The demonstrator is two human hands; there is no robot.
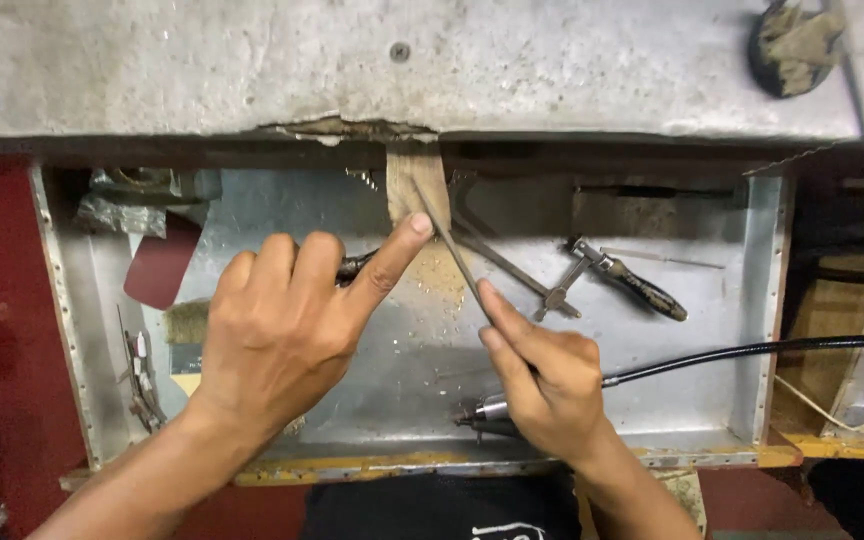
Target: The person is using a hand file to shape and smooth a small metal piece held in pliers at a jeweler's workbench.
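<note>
- While the left hand (282, 330) presses its forefinger tip on the wooden peg (414, 190) at 12 o'clock, its other fingers stay curled together.
- Right hand (542, 375) pinches a thin file (449, 240), slanting toward 11 o'clock onto the peg.
- Pliers (627, 280) lie at 2 o'clock in the metal tray (712, 400).

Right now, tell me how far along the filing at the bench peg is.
Done: nothing finished can be made out; fine dust lies on the metal tray under the wooden peg. In hand: the right hand holds a thin file against the peg, while the left hand presses its forefinger there; any small piece is hidden. Left: unclear. The flex-shaft handpiece lies unused in the tray.
</note>
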